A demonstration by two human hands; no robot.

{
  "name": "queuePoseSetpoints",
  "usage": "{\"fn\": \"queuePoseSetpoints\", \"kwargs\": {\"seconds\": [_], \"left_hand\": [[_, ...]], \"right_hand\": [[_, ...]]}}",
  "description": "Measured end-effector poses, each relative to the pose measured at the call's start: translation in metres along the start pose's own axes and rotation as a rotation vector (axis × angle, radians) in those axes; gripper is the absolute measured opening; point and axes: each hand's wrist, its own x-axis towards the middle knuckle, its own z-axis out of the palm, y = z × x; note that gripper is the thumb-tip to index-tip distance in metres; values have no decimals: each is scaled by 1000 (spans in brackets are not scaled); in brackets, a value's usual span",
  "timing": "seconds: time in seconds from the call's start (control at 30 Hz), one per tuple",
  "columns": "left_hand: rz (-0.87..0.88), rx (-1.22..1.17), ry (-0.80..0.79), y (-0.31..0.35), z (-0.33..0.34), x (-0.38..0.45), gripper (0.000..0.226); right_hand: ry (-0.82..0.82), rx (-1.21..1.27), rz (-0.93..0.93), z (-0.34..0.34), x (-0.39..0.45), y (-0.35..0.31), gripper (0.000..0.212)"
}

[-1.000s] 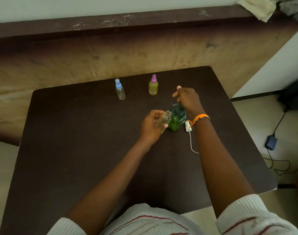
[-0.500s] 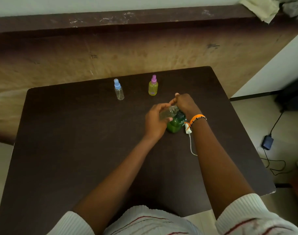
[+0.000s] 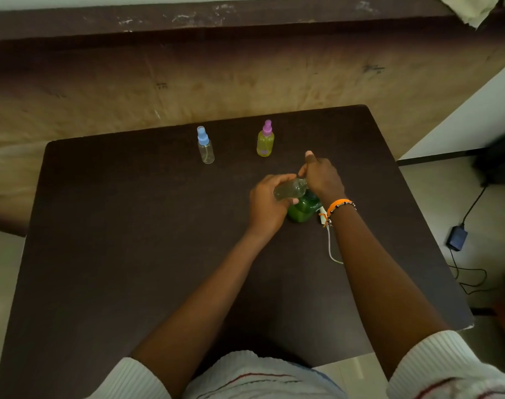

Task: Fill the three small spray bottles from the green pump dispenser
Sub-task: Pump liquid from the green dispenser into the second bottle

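**Filling in progress: uncapped bottle held at the pump**

The left hand (image 3: 264,204) curls round one clear uncapped spray bottle (image 3: 291,189), tilted with its mouth toward the pump. The right hand (image 3: 321,177) presses down on the head of the green pump dispenser (image 3: 301,211), fingers bent over it, one finger raised; the spout is hidden. Judgement: this is the filling step. The next move calls for keeping the mouth under the spout while pumping.

Just behind the right wrist lies one white spray cap (image 3: 322,216) with its tube.

Well beyond the grip stand two capped bottles: one blue-capped bottle (image 3: 205,146), apparently empty, and one purple-capped bottle (image 3: 265,140), yellow. Count: three bottles, one dispenser.
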Motion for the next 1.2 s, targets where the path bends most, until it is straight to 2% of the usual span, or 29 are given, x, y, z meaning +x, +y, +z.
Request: {"fn": "queuePoseSetpoints", "kwargs": {"seconds": [0.13, 0.37, 0.57, 0.83, 1.03, 1.2], "left_hand": [[10, -11, -17, 0, 0, 0, 45], [-13, -2, -11, -2, 2, 1, 45], [-35, -23, -24, 0, 0, 2, 46], [-46, -10, -8, -3, 5, 2, 46], [-44, -23, -16, -2, 2, 3, 46], [-66, -17, -11, -3, 5, 2, 45]], "right_hand": [[-86, 50, 4, -1, 3, -1, 62], [6, 2, 10, 3, 1, 4, 58], [-98, 42, 5, -1, 3, -2, 66], [6, 36, 2, 3, 2, 4, 59], [-109, 63, 5, 2, 5, -1, 76], [12, 18, 15, 6, 3, 4, 72]]}}
